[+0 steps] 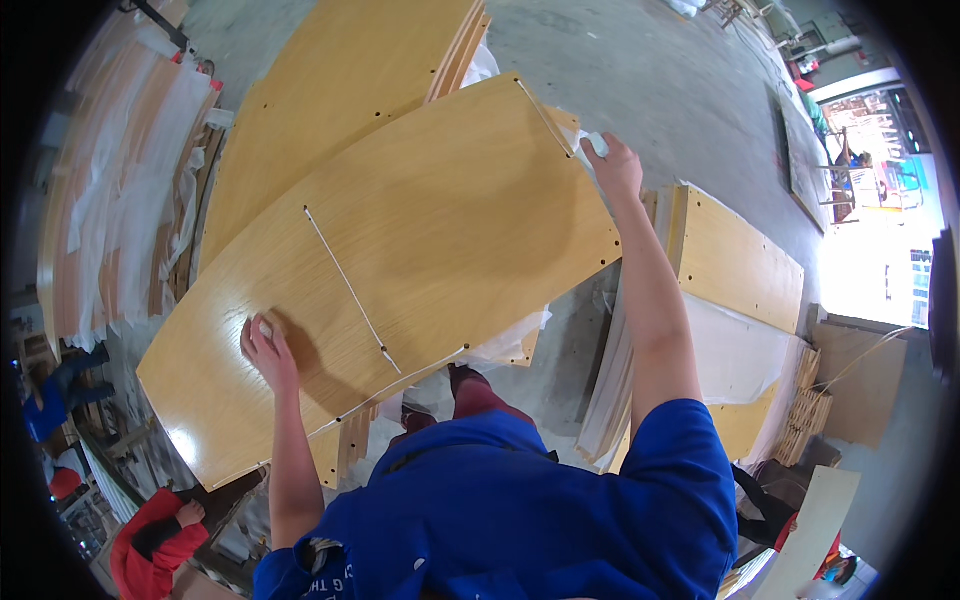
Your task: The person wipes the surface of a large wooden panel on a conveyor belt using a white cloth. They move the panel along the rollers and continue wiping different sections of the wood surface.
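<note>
A large yellowish wooden panel (430, 200) with curved long edges lies in front of me, with small dark holes near its rim. A white-lined groove (345, 278) crosses it, and similar white lines run along parts of its edges. My left hand (268, 355) rests on the left part of the panel, fingers curled round something small and pale, mostly hidden. Reaching to the far right end, my right hand (615, 168) is closed round a small white piece (597, 143) beside the panel's edge. What the white piece is made of does not show.
Beyond lies another stack of wooden panels (330, 80). Wrapped boards (130, 190) stand at the far left, and more panels (740, 245) are stacked at the right. A person in red (155, 545) is at the lower left; another person is partly visible at the lower right.
</note>
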`<state>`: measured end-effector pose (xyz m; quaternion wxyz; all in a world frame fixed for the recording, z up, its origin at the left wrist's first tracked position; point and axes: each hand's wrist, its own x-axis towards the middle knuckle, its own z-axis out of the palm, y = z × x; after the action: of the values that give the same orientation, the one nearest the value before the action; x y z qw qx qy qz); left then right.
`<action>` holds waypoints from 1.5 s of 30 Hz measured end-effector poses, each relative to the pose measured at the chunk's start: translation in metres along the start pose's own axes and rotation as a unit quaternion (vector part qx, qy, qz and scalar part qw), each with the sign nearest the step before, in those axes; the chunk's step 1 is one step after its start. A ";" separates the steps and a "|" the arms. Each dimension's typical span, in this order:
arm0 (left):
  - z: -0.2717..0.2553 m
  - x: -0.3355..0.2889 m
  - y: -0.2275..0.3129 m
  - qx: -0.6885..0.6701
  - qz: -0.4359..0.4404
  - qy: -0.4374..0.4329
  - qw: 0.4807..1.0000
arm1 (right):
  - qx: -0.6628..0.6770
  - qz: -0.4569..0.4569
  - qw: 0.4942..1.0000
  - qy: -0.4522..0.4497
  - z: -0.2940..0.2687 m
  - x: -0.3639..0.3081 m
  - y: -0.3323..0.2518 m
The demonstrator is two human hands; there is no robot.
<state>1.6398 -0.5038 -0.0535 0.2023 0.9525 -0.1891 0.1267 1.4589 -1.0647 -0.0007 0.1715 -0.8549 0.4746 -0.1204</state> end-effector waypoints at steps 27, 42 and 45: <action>0.000 -0.019 -0.016 0.116 -0.044 0.001 0.992 | -0.008 -0.001 1.000 0.022 -0.031 -0.074 0.042; -0.001 -0.019 -0.016 0.122 -0.045 -0.011 0.991 | -0.005 0.030 0.998 0.051 -0.039 -0.131 0.090; -0.001 -0.019 -0.015 0.131 -0.047 -0.011 0.990 | -0.006 0.031 0.997 0.063 -0.038 -0.133 0.089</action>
<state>1.6285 -0.4843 -0.0640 0.0798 0.9799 -0.1278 0.1306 1.3068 -1.0015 -0.0084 0.1396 -0.8314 0.5116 -0.1660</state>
